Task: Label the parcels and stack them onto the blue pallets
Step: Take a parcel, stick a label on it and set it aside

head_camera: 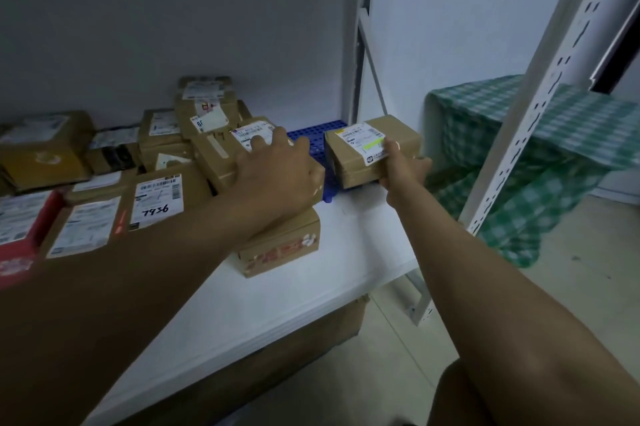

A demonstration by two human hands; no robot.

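while my right hand [403, 171] curls round the near right corner of a small brown cardboard parcel with a white label and a yellow-green stripe [372, 148], thumb lying on the label, that parcel sits over the blue plastic grid pallet [317, 138] at the back of the white shelf board [242, 314]. my left hand [277, 172] rests flat, fingers straight and spread, on a brown labelled carton [225, 155] in the heap of cardboard parcels. just beside it lies a carton marked 7936 [157, 197].
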